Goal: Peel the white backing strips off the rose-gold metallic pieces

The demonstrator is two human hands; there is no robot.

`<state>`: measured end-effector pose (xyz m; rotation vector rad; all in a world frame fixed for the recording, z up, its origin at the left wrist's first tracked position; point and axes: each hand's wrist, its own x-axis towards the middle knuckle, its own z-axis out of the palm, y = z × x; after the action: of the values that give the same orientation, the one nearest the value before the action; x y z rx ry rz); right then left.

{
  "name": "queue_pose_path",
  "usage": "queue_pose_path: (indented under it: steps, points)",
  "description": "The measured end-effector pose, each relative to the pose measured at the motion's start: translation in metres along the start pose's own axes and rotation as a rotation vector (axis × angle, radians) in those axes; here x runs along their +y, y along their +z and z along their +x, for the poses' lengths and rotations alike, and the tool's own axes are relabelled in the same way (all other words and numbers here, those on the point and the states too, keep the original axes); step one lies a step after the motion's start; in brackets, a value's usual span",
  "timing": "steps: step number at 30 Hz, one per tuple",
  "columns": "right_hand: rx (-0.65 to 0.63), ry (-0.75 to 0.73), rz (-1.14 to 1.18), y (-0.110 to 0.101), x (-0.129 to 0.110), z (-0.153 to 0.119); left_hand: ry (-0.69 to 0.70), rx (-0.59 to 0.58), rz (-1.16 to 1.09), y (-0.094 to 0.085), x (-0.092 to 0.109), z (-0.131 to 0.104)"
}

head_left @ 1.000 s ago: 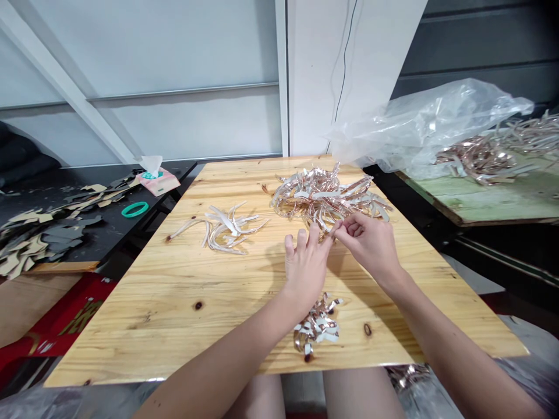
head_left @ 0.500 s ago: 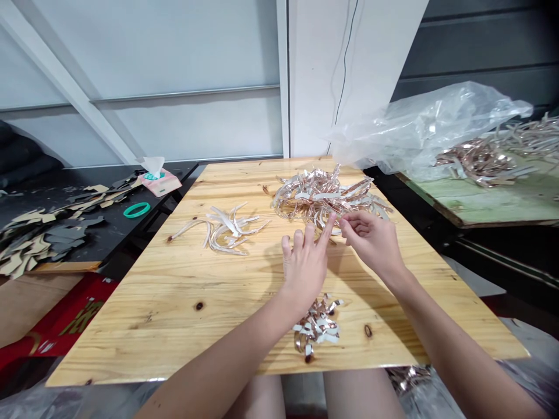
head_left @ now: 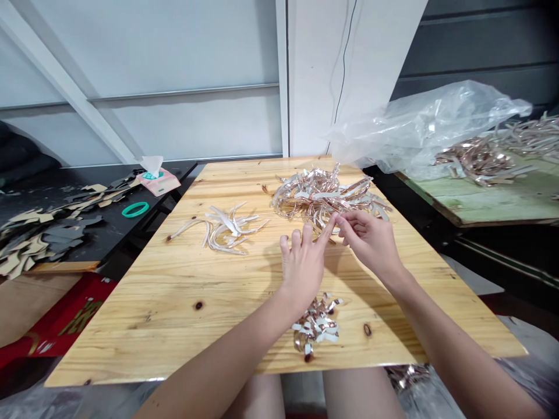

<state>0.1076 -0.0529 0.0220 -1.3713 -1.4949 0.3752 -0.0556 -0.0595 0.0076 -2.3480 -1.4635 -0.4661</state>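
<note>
Over the middle of the wooden table, my left hand (head_left: 303, 259) has its index finger stretched to meet my right fingertips, its other visible fingers bent; its thumb is hidden. My right hand (head_left: 369, 241) is closed in a pinch against that fingertip. Whatever lies between the fingertips is too small to make out. Just behind both hands sits a tangled pile of shiny rose-gold and white strips (head_left: 314, 189). A smaller bunch of whitish strips (head_left: 225, 230) lies to the left. Short curled rose-gold pieces (head_left: 318, 326) are heaped below my left wrist.
On the black table at left are a tissue pack (head_left: 159, 181), a green ring (head_left: 135, 209) and beige and grey scraps (head_left: 56, 233). A clear plastic bag (head_left: 437, 125) and more rose-gold strips (head_left: 480, 160) rest at the right, by a green board (head_left: 493, 203).
My right fingertips have shifted slightly left and now meet my left index fingertip more closely. The strips and pieces on the table lie as before.
</note>
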Motion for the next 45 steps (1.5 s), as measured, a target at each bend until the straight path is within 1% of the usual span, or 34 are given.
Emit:
queue_pose_path:
  steps: [6,12,19,32,45]
  points:
    - [0.003,0.005,0.019,-0.0005,-0.0028,0.0000,-0.001,-0.014,-0.074,-0.0014,0.0004,-0.0002]
    - [-0.004,0.029,0.086,-0.0001,-0.0057,0.0000,-0.002,-0.037,-0.157,-0.0015,0.0009,-0.0014]
    - [0.001,0.043,0.072,-0.0006,-0.0053,0.0001,0.013,-0.053,-0.215,-0.0008,0.0004,-0.0011]
    - [0.006,0.030,0.067,-0.0008,-0.0081,-0.0005,0.006,-0.058,-0.237,-0.0003,0.0001,-0.0011]
    - [-0.010,0.020,0.120,-0.0019,-0.0079,-0.0007,-0.012,-0.045,-0.224,-0.0016,0.0001,0.0002]
